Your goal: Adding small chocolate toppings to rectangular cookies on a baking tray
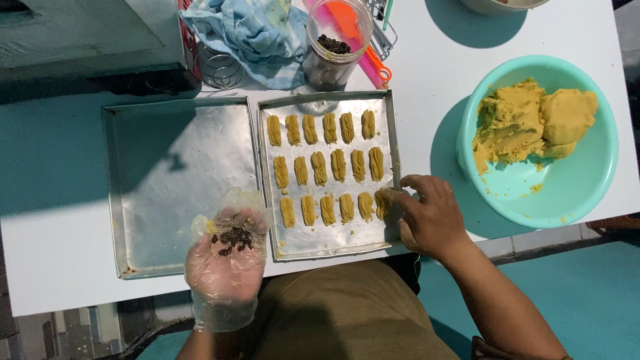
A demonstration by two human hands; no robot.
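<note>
White table [427, 73] over a teal floor, two metal baking trays side by side. On the right tray [393, 133]: three rows of ridged, finger-shaped yellow dough cookies [320, 167], raw and pale gold. Left tray [167, 173] greased, bare. Left hand [227, 257] in a clear plastic glove, palm up and cupped half open, cradling a small heap of dark raisins [233, 238]. Right hand [430, 217] bare, fingers curled loosely, fingertips pinched at the last cookie [382, 202] of the bottom row. Nearby: teal bowl [573, 193] with yellow dough lumps [533, 120], a clear jar [333, 47] of raisins, a blue cloth [253, 33].
</note>
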